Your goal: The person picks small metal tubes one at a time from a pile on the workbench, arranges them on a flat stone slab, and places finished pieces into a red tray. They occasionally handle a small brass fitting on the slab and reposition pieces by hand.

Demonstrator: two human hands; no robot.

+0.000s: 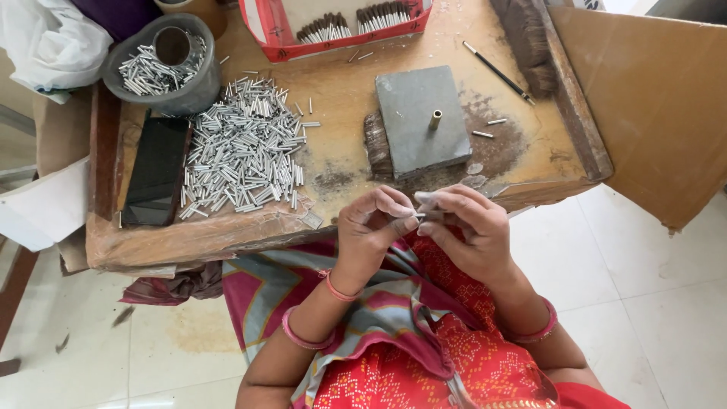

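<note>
Hands are meeting just off the near edge of the wooden table (341, 163): left hand (371, 227) and right hand (466, 227) are both pinching one small silver tube (421, 216). Beyond them a grey stone slab (416, 125) with a brass peg (435, 119) is sitting close, and a loose tube pile (242, 148) and a grey bowl (197, 87) are crowding the left. White floor (651, 265) is lying open on the right.
</note>
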